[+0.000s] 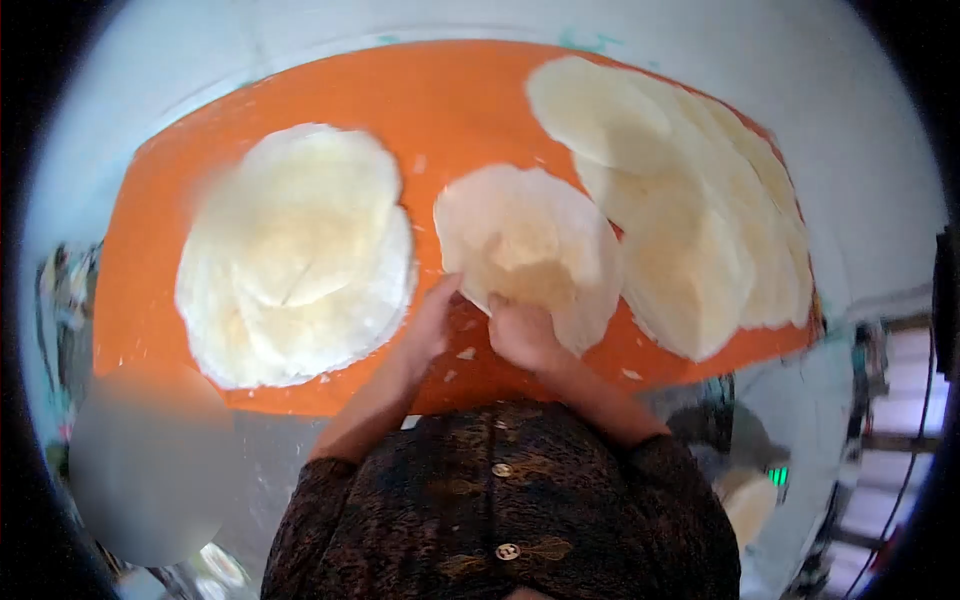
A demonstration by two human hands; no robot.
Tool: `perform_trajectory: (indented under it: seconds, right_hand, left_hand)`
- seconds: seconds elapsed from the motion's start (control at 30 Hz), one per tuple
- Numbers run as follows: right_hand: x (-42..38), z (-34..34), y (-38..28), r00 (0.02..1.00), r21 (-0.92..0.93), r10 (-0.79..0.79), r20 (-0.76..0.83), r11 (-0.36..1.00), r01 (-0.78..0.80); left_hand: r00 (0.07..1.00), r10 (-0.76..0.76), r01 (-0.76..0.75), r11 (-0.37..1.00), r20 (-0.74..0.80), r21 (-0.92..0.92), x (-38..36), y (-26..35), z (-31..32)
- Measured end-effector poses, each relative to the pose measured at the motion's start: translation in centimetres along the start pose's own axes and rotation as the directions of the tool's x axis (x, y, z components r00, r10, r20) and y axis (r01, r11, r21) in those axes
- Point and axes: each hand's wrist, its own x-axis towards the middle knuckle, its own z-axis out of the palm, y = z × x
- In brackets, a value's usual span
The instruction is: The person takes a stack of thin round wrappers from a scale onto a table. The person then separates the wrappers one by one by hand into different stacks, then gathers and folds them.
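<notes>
A thin, round pale flatbread (530, 215) lies in front of me on an orange cloth (460, 100), with a darker shadow across its lower part. My left hand (436, 318) is closed at its lower left edge, pinching the rim. At the near edge, my right hand (523, 333) has its fingers curled over the flatbread, gripping it; the fingertips are partly hidden. To the left sits a pile of flatbreads (300, 255), stacked loosely and overlapping.
Several overlapping flatbreads (690, 250) spread over the right side of the cloth, close to the flatbread in my hands. Small dough scraps (467, 354) lie near the front edge. A blurred grey round shape (150, 465) is at lower left.
</notes>
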Motion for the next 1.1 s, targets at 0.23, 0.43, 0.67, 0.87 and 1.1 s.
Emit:
perform_trajectory:
  seconds: [0.23, 0.43, 0.67, 0.87, 1.1]
  right_hand:
    - [-2.2, -0.6, 1.0, 0.998, 0.430, -0.061, 0.015, 0.902, 0.049]
    - [-2.2, 1.0, 4.0, 0.997, 0.369, -0.060, -0.053, 0.927, 0.075]
    - [-1.0, 0.5, 2.1, 0.998, 0.320, -0.030, 0.055, 0.947, 0.011]
    - [0.1, 1.2, 2.1, 0.995, 0.181, -0.098, -0.008, 0.979, 0.098]
    - [2.1, -2.6, 5.0, 0.996, 0.242, 0.016, 0.090, 0.970, -0.038]
  left_hand:
    - [0.963, 0.181, -0.080, 0.899, -0.199, 0.430, 0.4, 7.3, 2.1]
    - [0.819, 0.574, -0.564, 0.800, 0.009, 0.204, -4.9, 18.1, -2.4]
    - [0.600, 0.754, -0.799, 0.551, -0.267, -0.239, -9.3, 22.2, -20.6]
    - [0.674, 0.585, -0.734, 0.604, -0.451, -0.312, -8.6, 18.8, -33.8]
    - [0.165, 0.619, -0.515, 0.718, -0.768, 0.468, -9.3, 14.6, -27.5]
